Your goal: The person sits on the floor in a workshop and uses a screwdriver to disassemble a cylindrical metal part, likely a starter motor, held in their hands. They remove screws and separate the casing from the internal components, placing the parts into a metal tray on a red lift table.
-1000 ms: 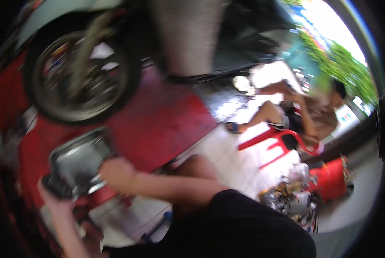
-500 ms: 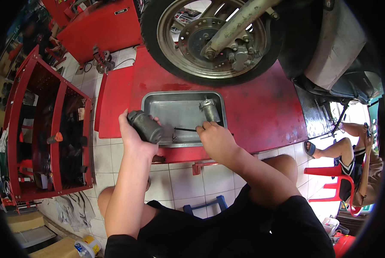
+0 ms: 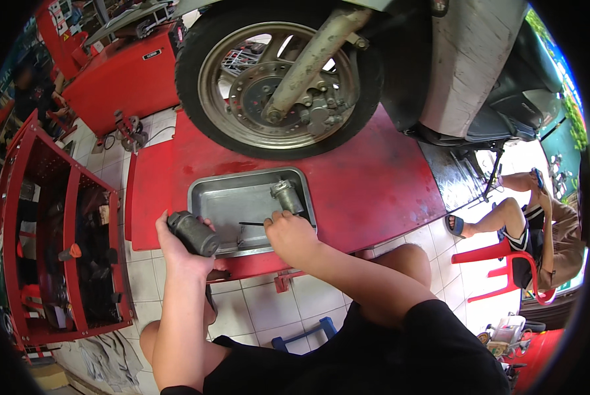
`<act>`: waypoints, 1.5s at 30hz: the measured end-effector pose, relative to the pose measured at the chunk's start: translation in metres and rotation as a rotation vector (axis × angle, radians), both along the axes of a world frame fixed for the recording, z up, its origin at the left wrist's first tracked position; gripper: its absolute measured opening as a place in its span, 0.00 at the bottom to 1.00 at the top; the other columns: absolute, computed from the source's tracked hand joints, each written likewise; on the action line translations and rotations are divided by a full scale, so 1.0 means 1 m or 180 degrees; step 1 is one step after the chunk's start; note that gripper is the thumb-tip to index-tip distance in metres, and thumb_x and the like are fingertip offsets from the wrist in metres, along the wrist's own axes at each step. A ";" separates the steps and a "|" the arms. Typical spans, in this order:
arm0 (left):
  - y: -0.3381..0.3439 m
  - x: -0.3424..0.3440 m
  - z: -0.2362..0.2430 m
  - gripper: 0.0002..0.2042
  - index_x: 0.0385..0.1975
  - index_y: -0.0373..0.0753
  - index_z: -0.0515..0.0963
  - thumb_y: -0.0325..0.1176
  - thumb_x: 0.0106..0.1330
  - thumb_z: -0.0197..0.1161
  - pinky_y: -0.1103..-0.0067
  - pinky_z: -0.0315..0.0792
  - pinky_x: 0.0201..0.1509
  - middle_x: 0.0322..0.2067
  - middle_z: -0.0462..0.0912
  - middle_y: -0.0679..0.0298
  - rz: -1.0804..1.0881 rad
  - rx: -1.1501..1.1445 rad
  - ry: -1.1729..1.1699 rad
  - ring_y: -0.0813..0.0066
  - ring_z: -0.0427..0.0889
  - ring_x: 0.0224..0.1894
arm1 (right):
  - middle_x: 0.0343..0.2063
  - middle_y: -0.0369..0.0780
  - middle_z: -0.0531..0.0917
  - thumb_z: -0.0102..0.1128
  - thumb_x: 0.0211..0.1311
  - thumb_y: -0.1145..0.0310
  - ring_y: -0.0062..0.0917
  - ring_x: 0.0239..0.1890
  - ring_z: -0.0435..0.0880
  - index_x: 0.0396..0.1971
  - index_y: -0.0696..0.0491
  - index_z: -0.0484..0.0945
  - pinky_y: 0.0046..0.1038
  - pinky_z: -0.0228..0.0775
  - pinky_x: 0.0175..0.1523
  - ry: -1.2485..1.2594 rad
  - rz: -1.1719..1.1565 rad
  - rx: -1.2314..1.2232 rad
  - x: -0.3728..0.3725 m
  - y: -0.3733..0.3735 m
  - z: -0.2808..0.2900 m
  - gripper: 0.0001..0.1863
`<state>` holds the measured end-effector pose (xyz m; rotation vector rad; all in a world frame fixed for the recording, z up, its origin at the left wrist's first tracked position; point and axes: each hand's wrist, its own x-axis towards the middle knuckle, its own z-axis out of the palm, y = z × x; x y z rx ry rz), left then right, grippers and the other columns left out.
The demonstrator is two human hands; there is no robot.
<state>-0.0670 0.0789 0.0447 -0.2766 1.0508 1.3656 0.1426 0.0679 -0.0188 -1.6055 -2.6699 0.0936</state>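
My left hand [image 3: 176,247] grips a dark grey cylindrical motor housing [image 3: 193,234] at the left front corner of a metal tray [image 3: 210,197]. My right hand [image 3: 289,237] rests on the tray's front rim, fingers closed around the end of a thin dark rod [image 3: 250,224] that lies in the tray. A small silver cylindrical part [image 3: 287,197] stands in the tray just beyond my right hand. The tray sits on a red lift platform [image 3: 367,184].
A scooter's front wheel [image 3: 278,76] with a brake disc stands on the platform behind the tray. A red tool cart [image 3: 57,230] is at the left. A seated person [image 3: 538,224] on a red plastic chair is at the right. White floor tiles lie below.
The view swung from the blurred right side back to the tray. Over the last half second both hands stay at the tray, the left still holding the housing.
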 end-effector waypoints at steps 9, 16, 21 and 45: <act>0.003 0.007 -0.002 0.20 0.30 0.40 0.72 0.54 0.64 0.57 0.71 0.78 0.35 0.26 0.77 0.59 0.0015 -0.0051 -0.0015 0.63 0.79 0.29 | 0.36 0.44 0.84 0.59 0.55 0.71 0.32 0.42 0.86 0.34 0.58 0.82 0.30 0.82 0.40 -0.0195 -0.0182 -0.0196 0.012 -0.005 0.013 0.09; 0.002 0.009 -0.003 0.19 0.30 0.41 0.72 0.54 0.64 0.56 0.71 0.78 0.35 0.26 0.77 0.59 -0.0035 -0.0026 -0.0035 0.63 0.79 0.29 | 0.34 0.44 0.84 0.60 0.54 0.72 0.33 0.41 0.86 0.33 0.58 0.82 0.30 0.83 0.39 -0.0227 -0.0102 -0.0096 0.010 -0.011 0.013 0.08; 0.001 0.006 -0.003 0.19 0.30 0.41 0.72 0.54 0.64 0.56 0.71 0.78 0.35 0.26 0.77 0.59 -0.0038 -0.0042 0.0019 0.63 0.79 0.29 | 0.34 0.45 0.84 0.62 0.52 0.72 0.33 0.40 0.86 0.33 0.58 0.82 0.30 0.82 0.39 -0.0074 0.0075 -0.0313 0.002 -0.017 0.015 0.09; 0.016 -0.054 -0.094 0.18 0.39 0.51 0.79 0.57 0.61 0.59 0.72 0.79 0.46 0.38 0.83 0.67 -0.0543 0.0461 0.0633 0.69 0.82 0.38 | 0.33 0.46 0.86 0.61 0.50 0.72 0.38 0.37 0.88 0.27 0.57 0.84 0.36 0.81 0.40 0.0870 -0.0227 -0.0312 0.017 -0.010 0.025 0.06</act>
